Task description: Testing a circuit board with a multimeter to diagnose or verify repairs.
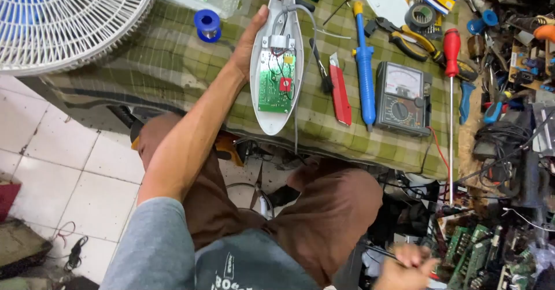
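Note:
My left hand [247, 46] rests against the left side of an opened white oval housing [276, 114] that lies on the green plaid cloth [173, 64]. Inside the housing sits a green circuit board [275, 82] with a red part and grey wires. My right hand [404, 267] is low at the bottom right, blurred, over a heap of green circuit boards [471, 255]; a thin dark rod seems to be in its fingers, but I cannot tell for sure.
Right of the housing lie a red utility knife [340, 90], a blue desoldering pump [364, 64], an analog multimeter [403, 98], a long red-handled screwdriver [451, 53] and pliers [407, 38]. A blue solder spool [207, 24] and white fan [63, 18] are at left.

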